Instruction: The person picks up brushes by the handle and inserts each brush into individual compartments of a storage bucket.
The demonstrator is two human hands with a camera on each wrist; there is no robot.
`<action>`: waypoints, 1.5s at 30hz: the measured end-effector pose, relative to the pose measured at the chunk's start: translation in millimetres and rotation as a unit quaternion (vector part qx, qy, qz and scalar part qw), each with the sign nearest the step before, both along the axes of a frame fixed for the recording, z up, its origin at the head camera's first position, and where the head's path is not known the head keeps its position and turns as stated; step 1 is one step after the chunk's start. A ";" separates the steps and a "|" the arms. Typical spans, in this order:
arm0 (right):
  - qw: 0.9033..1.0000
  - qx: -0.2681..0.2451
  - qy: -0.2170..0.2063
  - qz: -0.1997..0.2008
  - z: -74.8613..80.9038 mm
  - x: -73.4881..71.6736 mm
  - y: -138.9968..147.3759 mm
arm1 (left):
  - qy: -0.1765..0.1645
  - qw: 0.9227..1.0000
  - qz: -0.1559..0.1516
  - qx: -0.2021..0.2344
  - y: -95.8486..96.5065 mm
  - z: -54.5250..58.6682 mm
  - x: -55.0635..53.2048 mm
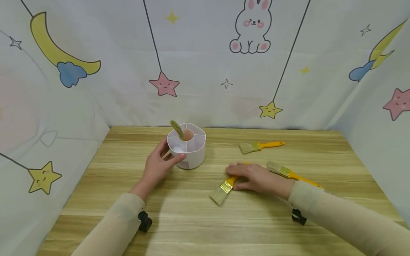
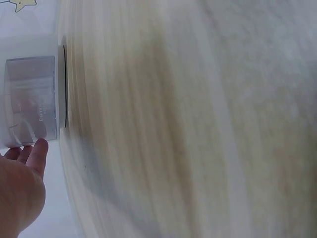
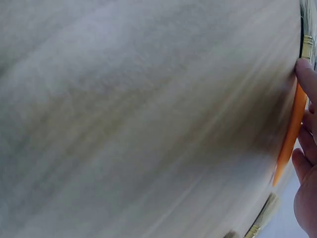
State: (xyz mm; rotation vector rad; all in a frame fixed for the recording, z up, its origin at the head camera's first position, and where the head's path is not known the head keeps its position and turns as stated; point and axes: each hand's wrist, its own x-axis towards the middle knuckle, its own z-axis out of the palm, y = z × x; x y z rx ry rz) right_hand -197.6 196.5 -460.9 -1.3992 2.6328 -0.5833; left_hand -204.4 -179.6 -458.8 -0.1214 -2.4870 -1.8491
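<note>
My left hand [image 1: 157, 165] holds a white round desk organizer [image 1: 196, 159] at its left side, thumb at the front and fingers behind. The organizer has several compartments around a central cup, and a small clear drawer [image 2: 30, 99] shows in the left wrist view. What looks like a paintbrush's bristle end [image 1: 177, 129] leans out of the central cup. My right hand [image 1: 256, 177] grips the orange handle of a paintbrush [image 1: 221, 192] lying on the table, bristles pointing toward me. In the right wrist view, fingers are along that handle [image 3: 291, 131].
Farther back lies a second paintbrush [image 1: 261, 146] with an orange handle. A third paintbrush [image 1: 288, 172] lies just behind my right wrist, its handle partly under the sleeve. A white printed curtain [image 1: 205, 71] encloses the wooden table [image 1: 179, 220] at the back and sides.
</note>
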 end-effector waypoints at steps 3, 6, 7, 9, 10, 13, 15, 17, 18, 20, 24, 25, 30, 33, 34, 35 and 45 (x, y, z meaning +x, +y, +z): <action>1.000 -0.022 0.012 0.009 -2.9 1.5 0.4 | 0.000 1.000 0.000 -0.002 0.3 0.2 0.2; 0.999 -0.040 0.032 0.017 -4.9 3.1 0.4 | 0.001 1.000 -0.001 0.000 0.9 1.0 0.7; 0.998 -0.044 0.039 0.018 -5.4 3.5 0.2 | 0.002 1.000 -0.001 0.003 1.0 1.2 1.0; 0.997 -0.045 0.056 0.021 -6.3 4.1 -0.5 | 0.003 1.000 0.000 0.007 1.2 1.8 1.7; 0.997 -0.044 0.065 0.021 -6.6 4.3 -1.0 | 0.003 1.000 0.000 0.008 1.1 1.8 2.1; 0.995 -0.039 0.093 0.019 -6.6 5.0 -2.4 | 0.004 1.000 0.000 0.012 0.9 2.1 2.9; 0.993 -0.038 0.111 0.019 -6.6 5.1 -3.6 | 0.004 1.000 0.000 0.011 0.9 2.0 3.0; 0.990 -0.037 0.131 0.020 -7.1 4.3 -5.1 | 0.005 1.000 0.000 0.010 0.4 1.9 2.9; 0.989 -0.038 0.139 0.021 -7.4 4.0 -5.8 | 0.005 1.000 0.000 0.010 0.2 1.9 2.9; 0.987 -0.043 0.152 0.021 -8.0 3.1 -7.0 | 0.005 1.000 0.000 0.010 0.0 1.9 2.8; 0.985 -0.041 0.165 0.014 -8.1 2.3 -8.3 | 0.005 1.000 -0.003 0.013 0.8 2.0 2.4; 0.985 -0.039 0.167 0.012 -8.1 2.1 -8.8 | 0.005 1.000 -0.003 0.013 1.1 2.0 2.3; 0.985 -0.029 0.169 -0.003 -6.2 1.6 -9.8 | 0.001 1.000 -0.003 0.009 1.1 2.1 2.0; 0.988 -0.035 0.146 -0.025 -3.2 1.6 -8.7 | -0.002 1.000 -0.003 0.008 0.5 2.1 1.8; 0.990 -0.039 0.131 -0.038 -1.8 1.4 -8.2 | -0.003 1.000 -0.003 0.007 0.3 2.0 1.6; 0.991 -0.045 0.114 -0.053 -0.2 1.2 -8.0 | -0.003 1.000 -0.003 0.007 0.0 1.7 1.6; 0.977 -0.135 -0.051 -0.158 24.4 -6.9 -17.3 | -0.001 1.000 -0.005 0.010 -0.8 1.4 1.7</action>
